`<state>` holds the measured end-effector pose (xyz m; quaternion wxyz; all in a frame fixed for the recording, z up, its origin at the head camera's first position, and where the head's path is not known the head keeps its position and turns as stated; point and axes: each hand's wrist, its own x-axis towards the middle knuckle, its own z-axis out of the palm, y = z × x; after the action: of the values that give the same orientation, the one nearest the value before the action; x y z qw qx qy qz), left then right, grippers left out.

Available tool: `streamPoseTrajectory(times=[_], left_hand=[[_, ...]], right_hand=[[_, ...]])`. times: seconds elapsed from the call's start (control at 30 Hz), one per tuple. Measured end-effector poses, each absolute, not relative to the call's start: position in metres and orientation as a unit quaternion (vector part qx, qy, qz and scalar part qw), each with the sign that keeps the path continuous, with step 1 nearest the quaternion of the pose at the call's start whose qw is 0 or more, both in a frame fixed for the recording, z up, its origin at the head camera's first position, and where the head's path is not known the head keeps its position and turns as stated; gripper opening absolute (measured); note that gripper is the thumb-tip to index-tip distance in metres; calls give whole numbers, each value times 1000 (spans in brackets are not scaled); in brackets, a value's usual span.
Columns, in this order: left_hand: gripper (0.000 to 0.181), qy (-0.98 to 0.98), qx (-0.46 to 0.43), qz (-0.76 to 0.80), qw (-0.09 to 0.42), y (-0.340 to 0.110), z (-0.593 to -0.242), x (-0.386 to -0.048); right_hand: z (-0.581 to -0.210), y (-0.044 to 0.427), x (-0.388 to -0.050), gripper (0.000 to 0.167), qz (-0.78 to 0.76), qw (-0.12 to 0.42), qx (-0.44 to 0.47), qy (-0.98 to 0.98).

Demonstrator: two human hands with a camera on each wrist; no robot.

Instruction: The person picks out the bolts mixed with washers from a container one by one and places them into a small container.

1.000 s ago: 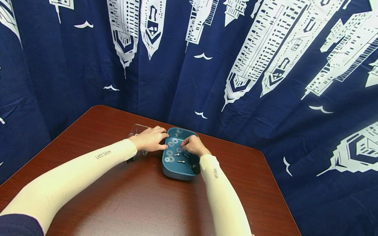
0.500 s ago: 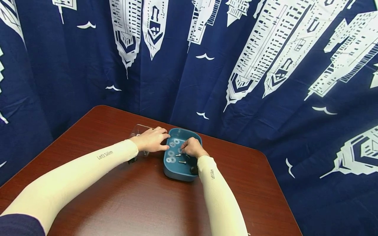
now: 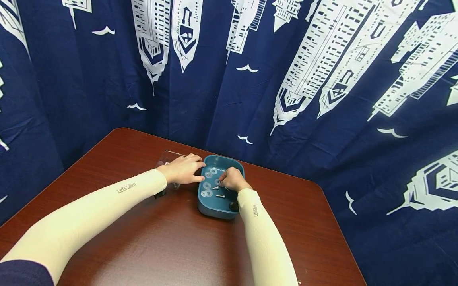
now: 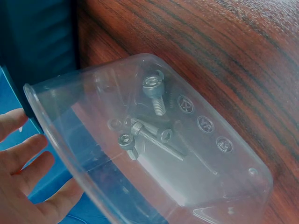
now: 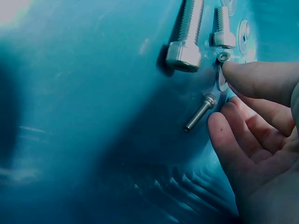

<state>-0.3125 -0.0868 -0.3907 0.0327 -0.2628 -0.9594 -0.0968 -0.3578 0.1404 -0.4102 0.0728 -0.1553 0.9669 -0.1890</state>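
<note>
My right hand [image 3: 234, 178] reaches into a blue plastic box [image 3: 216, 215]. In the right wrist view its thumb and index finger pinch a small socket-head screw [image 5: 224, 57] just over a washer [image 5: 221, 80]; the index fingertip is mostly hidden. Around it lie a large bolt [image 5: 184, 55], a medium bolt [image 5: 224, 39] and a small loose screw [image 5: 201, 113]. My left hand [image 3: 184, 169] has its fingers spread, with the fingertips touching the blue box's near-left rim. Beneath that wrist stands a clear plastic box [image 4: 219, 128] with several bolts, among them a thick one [image 4: 153, 87].
Several pale washers [image 3: 206, 186] lie along the left side of the blue box's floor. Both boxes stand on a brown wooden table [image 3: 161, 246], near its far edge. A dark blue curtain [image 3: 200, 103] with white buildings hangs behind.
My right hand has lowered slightly toward a washer on the blue box's floor with the screw between its fingertips. The left hand stays at the rim. The head view has shifted slightly.
</note>
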Motion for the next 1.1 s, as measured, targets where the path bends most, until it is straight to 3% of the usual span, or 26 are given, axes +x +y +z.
streamPoseTrajectory(times=[1.1], left_hand=[[62, -960, -258, -102, 28, -84, -393, -314]], right_hand=[[-425, 137, -359, 4, -263, 58, -114, 956]])
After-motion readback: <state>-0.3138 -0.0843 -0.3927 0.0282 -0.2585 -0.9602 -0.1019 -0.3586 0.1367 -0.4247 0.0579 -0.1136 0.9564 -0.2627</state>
